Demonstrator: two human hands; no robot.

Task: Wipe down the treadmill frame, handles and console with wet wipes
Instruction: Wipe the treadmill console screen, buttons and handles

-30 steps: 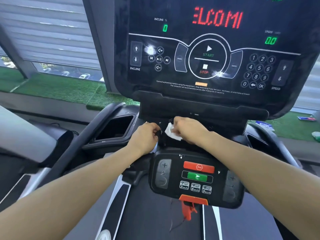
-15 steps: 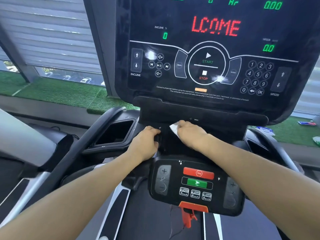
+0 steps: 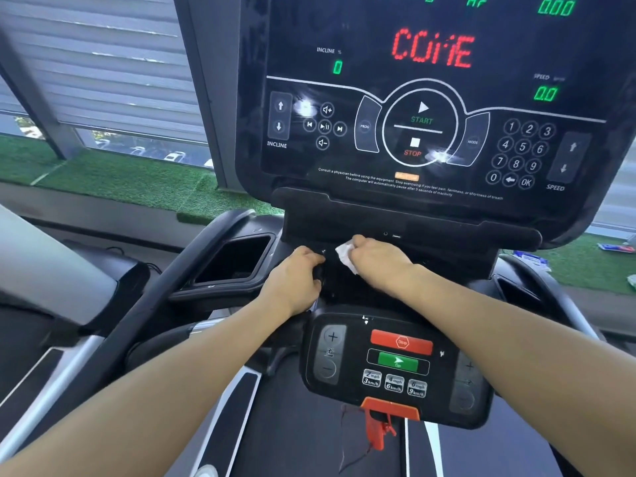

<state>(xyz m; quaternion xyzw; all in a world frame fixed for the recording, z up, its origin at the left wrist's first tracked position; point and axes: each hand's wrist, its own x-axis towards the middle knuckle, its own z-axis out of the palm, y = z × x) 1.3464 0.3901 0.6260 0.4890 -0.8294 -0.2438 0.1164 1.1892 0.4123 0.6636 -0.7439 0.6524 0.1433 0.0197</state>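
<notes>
The wet wipe (image 3: 346, 257) is a small white bunch pressed against the dark panel just under the console (image 3: 413, 98), held by the right hand (image 3: 377, 261) with its fingers curled round it. It looks light, limp and damp, so it should fold into ledges and seams; a bunched grip near its middle would keep it from slipping out. The left hand (image 3: 297, 280), just to its left, grips a dark knob-like part of the frame, fingers curled. The cup holder (image 3: 234, 261) at the left appears dark inside; what it holds cannot be told.
</notes>
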